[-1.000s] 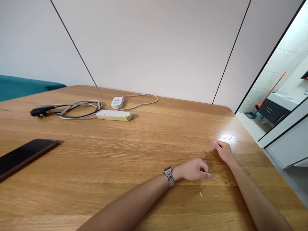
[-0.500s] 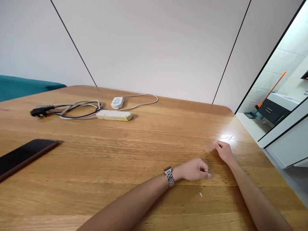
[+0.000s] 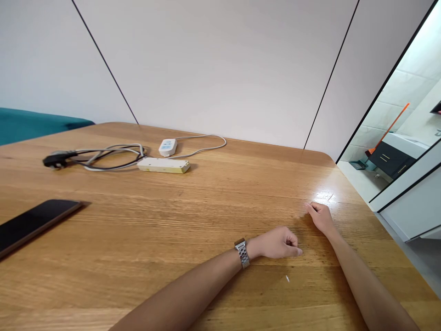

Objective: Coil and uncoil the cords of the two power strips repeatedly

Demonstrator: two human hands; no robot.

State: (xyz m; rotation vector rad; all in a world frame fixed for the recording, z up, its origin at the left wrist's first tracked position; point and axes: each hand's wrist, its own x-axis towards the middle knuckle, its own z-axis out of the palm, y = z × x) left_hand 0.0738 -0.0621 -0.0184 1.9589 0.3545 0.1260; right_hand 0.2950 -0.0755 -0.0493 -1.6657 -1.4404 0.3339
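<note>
My left hand [image 3: 278, 242], with a metal-band watch [image 3: 242, 253] on its wrist, rests on the wooden table [image 3: 165, 220]. Its fingers are curled in a loose fist, and nothing shows in them. Just below it on the wood lies a tiny white sliver [image 3: 287, 278]. Farther to the right, my right hand [image 3: 321, 217] also lies on the table, its fingers folded in and no object visible in them. The two hands are apart. A thin pale mark [image 3: 330, 197] shows on the shiny patch beyond the right hand.
A dark phone [image 3: 37, 223] lies at the left. Farther back are a white power strip [image 3: 163, 165] with coiled cables [image 3: 113, 157], a black plug [image 3: 57, 159] and a small white adapter [image 3: 168, 147]. A wall [image 3: 213, 69] closes the far side; a doorway opens at right.
</note>
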